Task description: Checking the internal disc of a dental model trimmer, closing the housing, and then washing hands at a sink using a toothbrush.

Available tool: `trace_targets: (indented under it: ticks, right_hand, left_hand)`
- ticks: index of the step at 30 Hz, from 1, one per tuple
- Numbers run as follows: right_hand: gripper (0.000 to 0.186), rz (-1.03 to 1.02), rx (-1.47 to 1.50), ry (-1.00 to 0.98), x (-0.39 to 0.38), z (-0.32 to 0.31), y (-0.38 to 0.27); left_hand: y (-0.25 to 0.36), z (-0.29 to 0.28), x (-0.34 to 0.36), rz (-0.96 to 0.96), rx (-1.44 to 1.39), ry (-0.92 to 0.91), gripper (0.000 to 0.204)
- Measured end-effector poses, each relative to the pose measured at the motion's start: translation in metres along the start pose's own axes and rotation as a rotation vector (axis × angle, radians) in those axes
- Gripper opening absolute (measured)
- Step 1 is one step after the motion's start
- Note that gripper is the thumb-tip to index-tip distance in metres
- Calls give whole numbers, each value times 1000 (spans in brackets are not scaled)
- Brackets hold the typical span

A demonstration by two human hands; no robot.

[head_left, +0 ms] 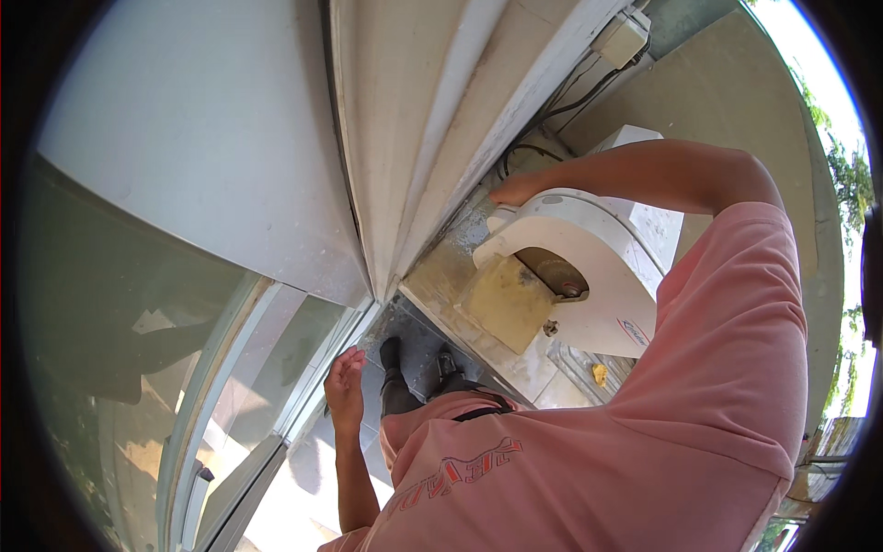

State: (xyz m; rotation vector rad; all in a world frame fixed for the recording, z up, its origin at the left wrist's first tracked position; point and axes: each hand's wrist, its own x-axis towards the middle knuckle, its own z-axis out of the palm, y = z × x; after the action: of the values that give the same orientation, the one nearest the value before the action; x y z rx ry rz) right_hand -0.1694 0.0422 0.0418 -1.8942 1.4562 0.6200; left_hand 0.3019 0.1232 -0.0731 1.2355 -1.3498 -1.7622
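A white bench machine (pixel 612 258) with a rounded housing stands on the ledge to my right. It looks like a plaster model trimmer: a brownish disc (pixel 550 269) shows in its opening, above a stained, yellowish square plate (pixel 509 304). My right arm reaches over the housing, and my right hand (pixel 518 189) is at its far left side, by the wall. Its fingers are mostly hidden, so I cannot see what they touch. My left hand (pixel 346 370) hangs low beside the glass door frame, fingers loosely bent and nothing visible in them.
A pale fluted wall panel (pixel 405 120) rises ahead. Cables (pixel 589 97) run from a white electrical box (pixel 622 37) behind the machine. A yellow lump (pixel 600 374) lies on a ribbed surface beside it. A glass door (pixel 138 304) is at my left, with a tiled floor (pixel 418 340) below.
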Motion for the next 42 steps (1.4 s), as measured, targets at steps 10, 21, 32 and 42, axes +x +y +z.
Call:
trace_targets:
  ticks: [10, 21, 32, 42]
  right_hand:
    - [15, 84, 317, -246, 0, 0, 9]
    - [19, -135, -51, 131, 4, 5, 7]
    - [47, 395, 612, -267, -20, -40, -53]
    - [59, 338, 674, 48, -36, -15, -37]
  left_hand:
    - [13, 10, 0, 35, 6, -40, 31]
    - [12, 24, -3, -14, 12, -100, 30]
    - [135, 174, 0, 882, 620, -322, 52]
    - [148, 229, 14, 786, 1024, -463, 65]
